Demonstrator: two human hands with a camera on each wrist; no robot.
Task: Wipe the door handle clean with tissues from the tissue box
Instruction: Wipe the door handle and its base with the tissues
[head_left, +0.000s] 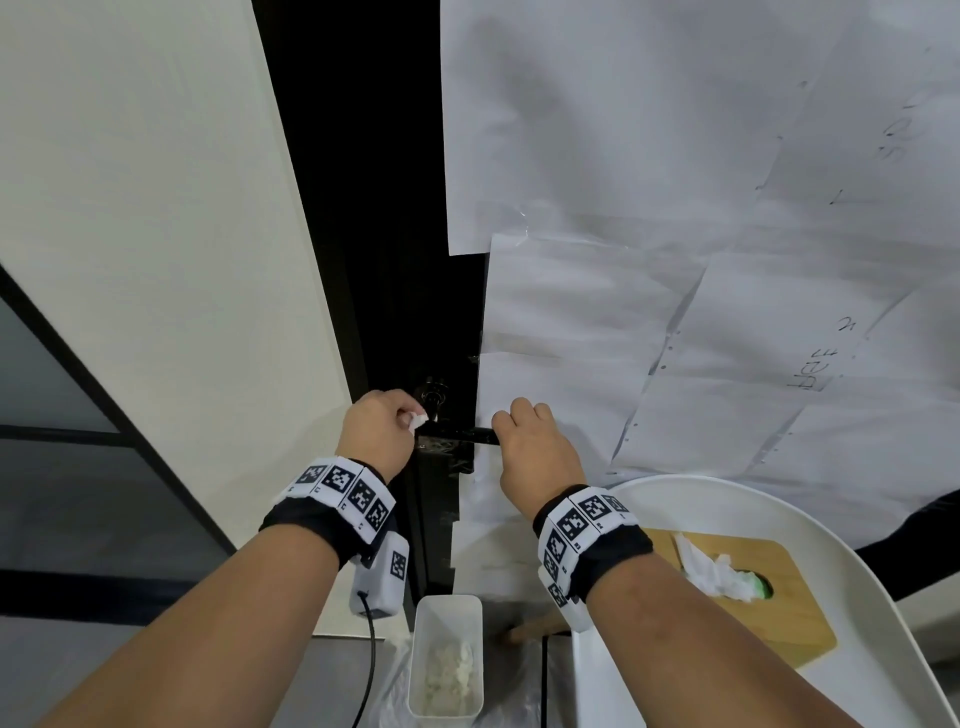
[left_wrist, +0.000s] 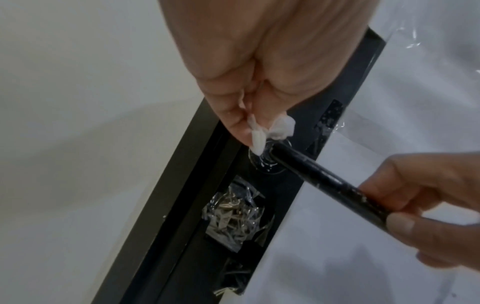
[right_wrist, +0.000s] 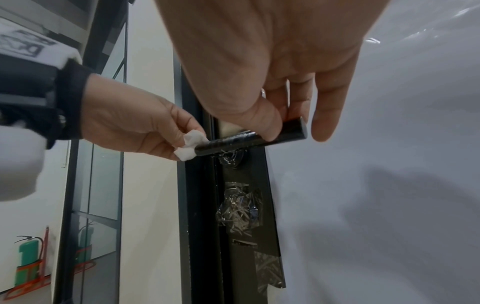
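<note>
The black door handle (right_wrist: 249, 137) juts out level from the dark door edge. The right hand (head_left: 530, 447) pinches its free end between thumb and fingers, while the left hand (head_left: 379, 431) pinches a small wad of tissue (right_wrist: 188, 147) against the pivot end. The wad is tiny, so it may slip out or shred against the crinkled tape (left_wrist: 233, 211) below. The pivot end may be all that gets wiped. The tissue box (head_left: 737, 587) sits on the white desk (head_left: 883, 649) nearby.

Even indoor light, soft shadows, tape glare, wide-angle edge warp, wrist-cam blur.
</note>
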